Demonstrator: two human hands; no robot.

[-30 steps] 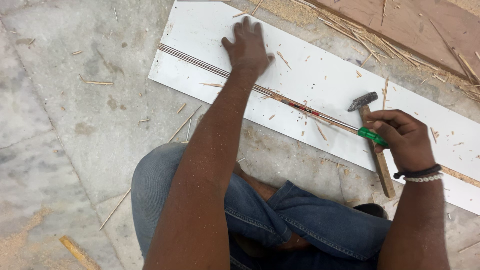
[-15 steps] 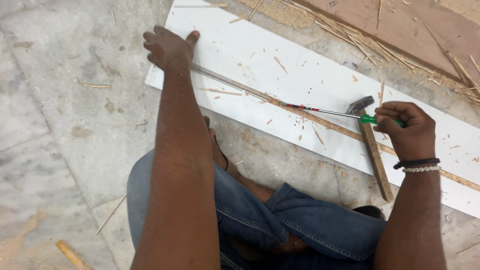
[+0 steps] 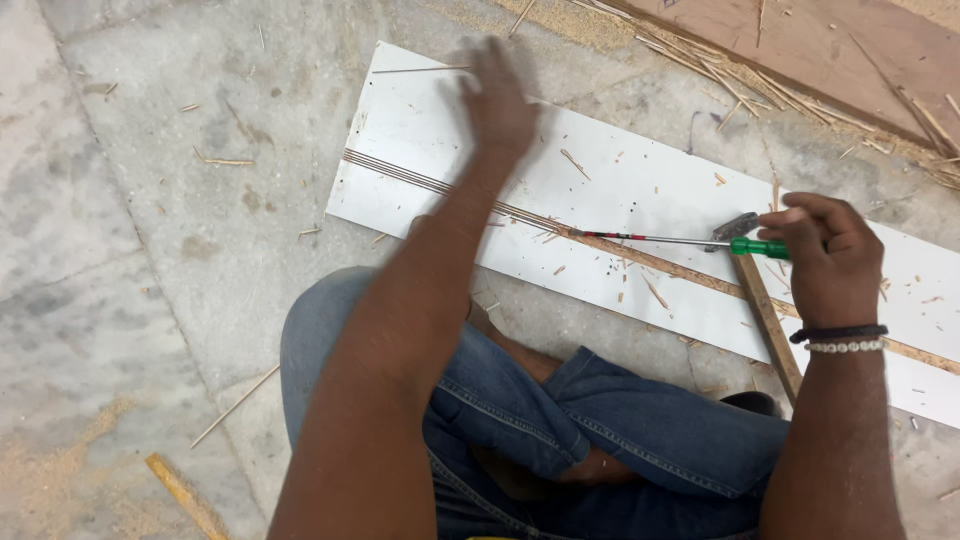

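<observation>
Right hand (image 3: 825,255) gripping screwdriver (image 3: 680,240) on board (image 3: 620,170), left hand (image 3: 497,95) blurred, open above; sweeping chips, then prying groove likely.

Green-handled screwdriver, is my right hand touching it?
Touching. The head view shows the right hand closed around the green handle of the screwdriver, its shaft sticking out over the white board.

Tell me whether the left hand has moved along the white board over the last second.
Yes. The left hand went to the white board's left end, then came back toward its far edge, now blurred in motion.
</observation>
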